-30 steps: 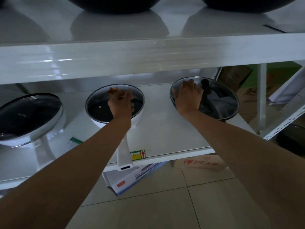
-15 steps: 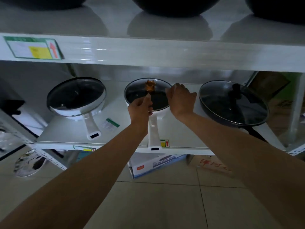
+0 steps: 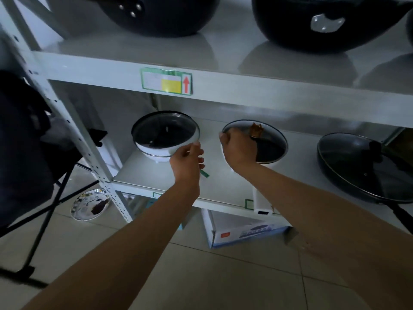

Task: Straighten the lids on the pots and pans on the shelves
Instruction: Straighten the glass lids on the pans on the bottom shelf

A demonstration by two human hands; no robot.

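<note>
Three lidded pans sit in a row on the lower shelf [image 3: 156,184] of a white metal rack. At the left stands a white pan [image 3: 159,154] under a glass lid [image 3: 165,129]; the lid looks tilted, its near edge dipping toward the front of the pan. In the middle is another white pan whose long white handle [image 3: 260,201] pokes out over the shelf edge, covered by a glass lid [image 3: 271,143] with a brown knob [image 3: 257,130]. At the right is a dark pan [image 3: 348,182] with its own glass lid [image 3: 357,159].

The left hand [image 3: 187,163] is at the near right rim of the leftmost lid, its fingers loosely curled; whether they actually pinch the rim cannot be told. The right hand [image 3: 238,148] lies over the left part of the middle lid, fingers bent around its edge just beside the knob, seemingly gripping it.

On the upper shelf [image 3: 223,61] rest two large dark woks [image 3: 165,16], and a green-bordered price label [image 3: 166,81] with a red arrow is stuck to that shelf's front edge. On the tiled floor [image 3: 223,276] below lie a cardboard box [image 3: 243,229] and, to the left, a shiny plate [image 3: 90,204].
</note>
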